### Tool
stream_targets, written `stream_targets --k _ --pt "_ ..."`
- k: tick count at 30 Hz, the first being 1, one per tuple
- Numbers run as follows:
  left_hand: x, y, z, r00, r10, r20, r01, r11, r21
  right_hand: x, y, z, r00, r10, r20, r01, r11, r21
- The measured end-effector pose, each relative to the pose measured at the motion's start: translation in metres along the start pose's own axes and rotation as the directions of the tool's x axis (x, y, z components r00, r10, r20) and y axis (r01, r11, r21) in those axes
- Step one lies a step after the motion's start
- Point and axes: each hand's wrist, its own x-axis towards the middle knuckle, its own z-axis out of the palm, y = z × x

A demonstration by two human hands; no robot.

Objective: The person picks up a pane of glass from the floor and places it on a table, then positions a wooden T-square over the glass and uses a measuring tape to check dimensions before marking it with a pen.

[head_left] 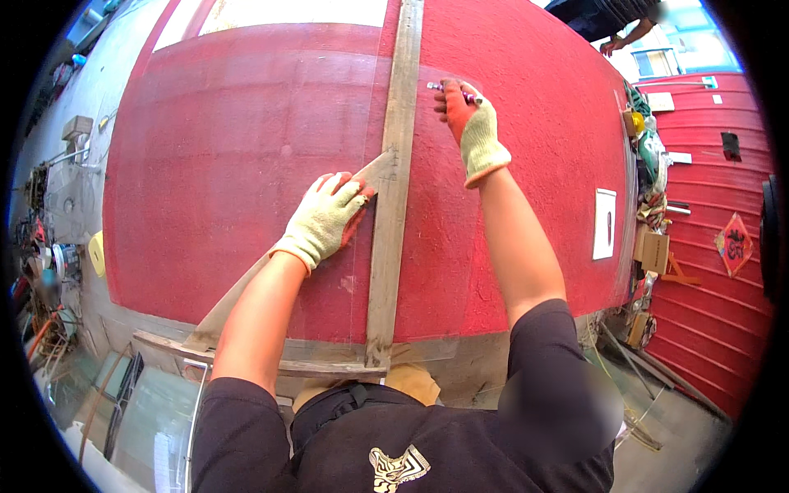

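Note:
A large wooden T-square (401, 99) lies across a clear glass sheet (246, 123) on the red tabletop (534, 123). Its long bar runs away from me, a crossbar sits along the near edge, and a slanting brace joins the two. My left hand (326, 215), in a pale knit glove with a red palm, grips the upper end of the brace beside the long bar. To the right of the bar, my gloved right hand (472, 123) holds a slim glass cutter (438, 86), its metal tip pointing left, apart from the wood. Whether the cutter touches the glass, I cannot tell.
A white rectangular card (604, 224) with a dark mark lies at the table's right. Another person (604, 18) stands beyond the far right edge. Cardboard boxes (655, 251) and clutter line the right side, before a red ribbed wall (699, 329). Tools crowd the left.

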Motion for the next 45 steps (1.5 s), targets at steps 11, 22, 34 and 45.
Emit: stream_targets --k 11,22,34,45 --pt "-0.003 -0.007 0.001 0.998 0.005 -0.056 -0.009 0.998 -0.066 0.056 0.028 0.035 0.933 -0.360 0.016 0.320 0.806 -0.499" --pt "-0.012 -0.012 0.009 0.997 0.003 -0.082 -0.008 0.999 -0.051 0.099 0.036 0.035 0.964 -0.267 -0.010 0.219 0.811 -0.543" --pt "-0.012 -0.013 0.008 0.997 0.005 -0.081 -0.010 0.998 -0.066 0.102 0.025 0.035 0.988 -0.151 0.031 0.151 0.903 -0.403" --pt "-0.013 -0.013 0.011 0.997 0.006 -0.075 -0.010 0.998 -0.055 0.097 0.027 0.037 0.989 -0.145 -0.012 0.128 0.906 -0.404"
